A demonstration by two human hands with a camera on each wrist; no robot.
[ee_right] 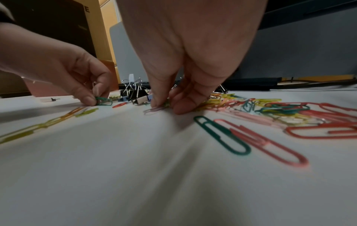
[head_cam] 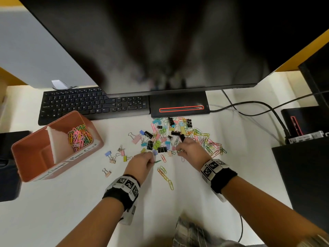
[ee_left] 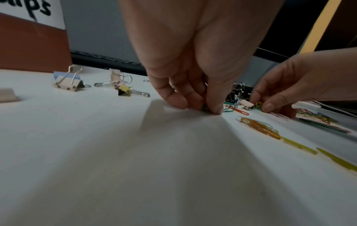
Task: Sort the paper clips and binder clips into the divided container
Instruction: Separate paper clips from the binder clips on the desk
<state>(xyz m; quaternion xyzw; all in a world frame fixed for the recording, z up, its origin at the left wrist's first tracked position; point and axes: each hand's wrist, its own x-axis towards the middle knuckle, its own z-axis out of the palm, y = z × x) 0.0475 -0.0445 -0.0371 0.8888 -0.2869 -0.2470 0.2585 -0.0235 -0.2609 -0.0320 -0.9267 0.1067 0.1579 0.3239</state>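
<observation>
Left hand (ee_left: pixel 193 61) grip pinching green paper clip (ee_right: pixel 103 100), right hand (ee_right: pixel 185 61) grip on clips (ee_right: pixel 166 104).

Bare white desk (head_cam: pixel 74 207) is lying open between my hands and the divided container (head_cam: pixel 32 168); only scattered binder clips (head_cam: pixel 114 157) are dotting that lane. Ahead, the keyboard (head_cam: pixel 92 104) and monitor base (head_cam: pixel 179 104) are walling off the clip pile (head_cam: pixel 170 136).
</observation>
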